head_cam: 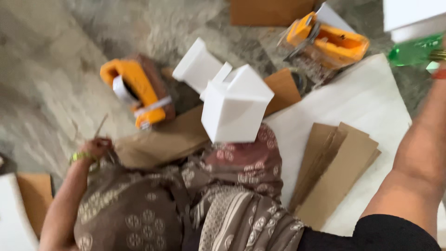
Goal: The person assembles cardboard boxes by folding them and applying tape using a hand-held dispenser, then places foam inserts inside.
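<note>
The left hand (96, 148) lies low at the left of the view, wrist ringed by a yellow-green bangle (81, 156). Its fingers are curled near a thin pale strip (100, 125) that rises from them; motion blur prevents telling whether they are clamped on it. The right hand is out of view: only the right forearm (420, 153) shows, reaching up along the right edge, so its state cannot be told.

Just right of the left hand lies a sheet of brown paper (158, 142). Above that hand sits an orange tape dispenser (137, 93) holding a brown roll. A white box (235, 109) stands on the patterned cloth over the knee, between the two arms; a second white box (197, 65) lies just beyond it. Left of the right forearm, a stack of brown cardboard sheets (337, 169) rests on a white sheet (362, 100). Beyond that sheet lie a second orange tape dispenser (332, 42) and, near the right wrist, a green bottle (413, 50).
</note>
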